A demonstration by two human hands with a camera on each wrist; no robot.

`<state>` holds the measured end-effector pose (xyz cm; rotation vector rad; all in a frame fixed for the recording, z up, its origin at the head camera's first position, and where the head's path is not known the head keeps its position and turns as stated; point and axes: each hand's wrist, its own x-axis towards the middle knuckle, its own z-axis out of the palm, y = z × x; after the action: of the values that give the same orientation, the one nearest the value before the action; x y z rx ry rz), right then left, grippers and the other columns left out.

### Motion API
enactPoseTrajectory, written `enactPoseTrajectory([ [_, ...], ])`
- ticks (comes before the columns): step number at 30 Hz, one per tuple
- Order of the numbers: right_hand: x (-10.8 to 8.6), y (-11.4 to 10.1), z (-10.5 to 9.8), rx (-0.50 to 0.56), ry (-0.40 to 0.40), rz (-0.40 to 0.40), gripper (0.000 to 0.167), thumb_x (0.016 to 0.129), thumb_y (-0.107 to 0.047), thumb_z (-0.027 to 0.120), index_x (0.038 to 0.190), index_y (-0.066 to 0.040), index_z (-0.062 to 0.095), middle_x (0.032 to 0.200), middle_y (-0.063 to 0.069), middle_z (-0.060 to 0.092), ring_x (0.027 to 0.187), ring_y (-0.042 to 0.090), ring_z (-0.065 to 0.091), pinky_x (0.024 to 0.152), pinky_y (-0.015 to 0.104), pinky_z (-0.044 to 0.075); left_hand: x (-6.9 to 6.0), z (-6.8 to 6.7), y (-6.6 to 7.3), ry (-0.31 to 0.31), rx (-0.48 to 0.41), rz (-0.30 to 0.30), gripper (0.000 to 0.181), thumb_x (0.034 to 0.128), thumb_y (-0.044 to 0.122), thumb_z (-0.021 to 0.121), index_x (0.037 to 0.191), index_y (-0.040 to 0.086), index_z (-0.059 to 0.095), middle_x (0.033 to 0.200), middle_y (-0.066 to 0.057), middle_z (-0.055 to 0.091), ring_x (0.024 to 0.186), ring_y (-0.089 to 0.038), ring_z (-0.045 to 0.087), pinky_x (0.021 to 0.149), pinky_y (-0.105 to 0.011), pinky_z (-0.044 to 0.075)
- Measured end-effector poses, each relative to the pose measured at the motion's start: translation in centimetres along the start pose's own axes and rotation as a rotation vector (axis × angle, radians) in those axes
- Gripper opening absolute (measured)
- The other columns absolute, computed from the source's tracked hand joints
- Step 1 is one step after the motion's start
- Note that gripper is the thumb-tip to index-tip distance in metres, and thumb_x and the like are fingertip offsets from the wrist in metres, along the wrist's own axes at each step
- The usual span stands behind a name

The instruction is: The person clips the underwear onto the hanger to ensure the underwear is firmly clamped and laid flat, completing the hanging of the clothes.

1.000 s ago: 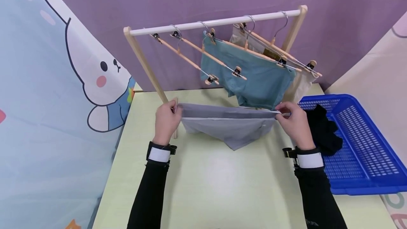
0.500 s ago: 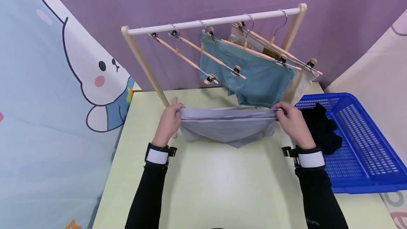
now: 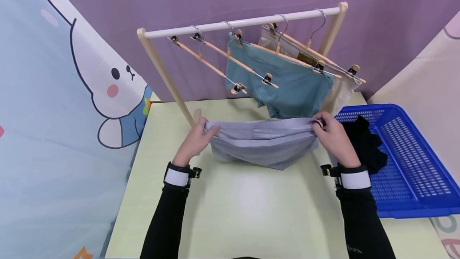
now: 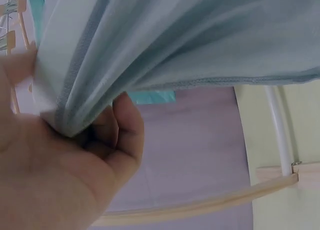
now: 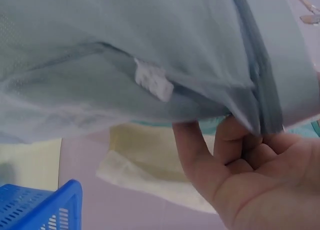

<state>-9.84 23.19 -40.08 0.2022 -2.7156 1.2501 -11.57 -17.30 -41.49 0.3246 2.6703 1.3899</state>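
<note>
A pair of grey underpants (image 3: 264, 147) is stretched sideways above the table, waistband up. At its left end my left hand (image 3: 195, 139) pinches the waistband; the left wrist view shows the cloth (image 4: 165, 39) gathered between thumb and curled fingers. My right hand (image 3: 335, 139) grips the other end of the waistband. A small white label (image 5: 152, 79) shows on the cloth in the right wrist view. Behind them, teal underpants (image 3: 284, 87) hang from a clip hanger, with a cream garment (image 3: 336, 95) hanging further back.
A wooden rack with a white rail (image 3: 244, 23) stands at the back of the table (image 3: 248, 211). Two bare clip hangers (image 3: 203, 61) hang on its left side. At the right is a blue basket (image 3: 413, 163) holding a black garment (image 3: 364, 147).
The grey underpants' waistband has gone from gaping to closed and folded. My left hand has shifted slightly right, its thumb now over the cloth; the right hand has barely moved.
</note>
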Motion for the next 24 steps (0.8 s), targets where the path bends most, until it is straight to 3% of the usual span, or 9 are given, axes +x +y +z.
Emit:
enactPoseTrajectory([
  [3,-0.2,0.4,-0.4,-0.007,-0.008,-0.024,0.019,0.1,-0.011,0.051,0.112,-0.001,0.063,0.103,0.015,0.061,0.085,0.018,0.051,0.069,0.016,0.039,-0.1,-0.3,-0.1,0.081,0.062,0.048,0.028,0.1022,0.03,0.057,0.09,0.008,0.045,0.07,-0.001,0.035,0.058,-0.016,0.038,0.056,-0.029,0.033],
  [6,-0.3,0.8,-0.6,-0.037,-0.005,-0.054,0.019,0.1,-0.008,0.053,0.112,-0.001,0.066,0.108,0.017,0.064,0.089,0.021,0.053,0.07,0.015,0.04,-0.2,-0.6,-0.1,0.2,0.188,0.09,0.027,0.0997,0.025,0.062,0.083,0.01,0.048,0.067,-0.001,0.04,0.058,-0.017,0.042,0.056,-0.03,0.033],
  [9,-0.4,1.1,-0.6,-0.058,-0.012,-0.076,0.019,0.099,-0.007,0.054,0.111,-0.001,0.068,0.108,0.019,0.066,0.087,0.025,0.056,0.066,0.017,0.042,-0.2,-0.8,0.0,0.324,0.339,0.078,0.031,0.0971,0.023,0.065,0.074,0.01,0.05,0.062,-0.002,0.046,0.054,-0.018,0.046,0.051,-0.03,0.034],
  [12,-0.5,1.2,-0.8,-0.063,-0.021,-0.075,0.018,0.098,-0.006,0.056,0.11,-0.003,0.069,0.105,0.019,0.068,0.083,0.026,0.058,0.061,0.021,0.045,-0.1,-0.7,0.2,0.4,0.448,0.033,0.034,0.0967,0.023,0.065,0.068,0.011,0.051,0.058,-0.002,0.049,0.051,-0.018,0.048,0.046,-0.03,0.035],
  [16,-0.9,0.9,-1.5,-0.061,-0.02,-0.07,0.02,0.096,-0.004,0.057,0.111,-0.006,0.07,0.101,0.016,0.069,0.079,0.023,0.058,0.058,0.023,0.045,0.4,-0.5,0.6,0.387,0.445,-0.022,0.035,0.0987,0.024,0.061,0.068,0.01,0.054,0.057,-0.003,0.05,0.048,-0.018,0.048,0.044,-0.029,0.036],
  [21,-1.7,0.1,-3.3,-0.035,0.02,-0.087,0.025,0.094,-0.002,0.059,0.116,-0.009,0.068,0.092,0.011,0.069,0.066,0.019,0.059,0.054,0.021,0.045,1.2,0.0,1.1,0.298,0.282,-0.055,0.034,0.1012,0.025,0.057,0.073,0.007,0.059,0.058,-0.005,0.058,0.044,-0.015,0.053,0.042,-0.028,0.041],
  [24,-2.5,-0.6,-4.6,-0.054,-0.018,-0.16,0.027,0.092,0.0,0.063,0.116,-0.012,0.068,0.087,0.006,0.067,0.063,0.013,0.057,0.054,0.02,0.046,2.4,0.6,1.3,0.255,0.177,-0.072,0.032,0.1027,0.025,0.054,0.079,0.005,0.062,0.062,-0.008,0.064,0.044,-0.015,0.059,0.042,-0.029,0.047],
])
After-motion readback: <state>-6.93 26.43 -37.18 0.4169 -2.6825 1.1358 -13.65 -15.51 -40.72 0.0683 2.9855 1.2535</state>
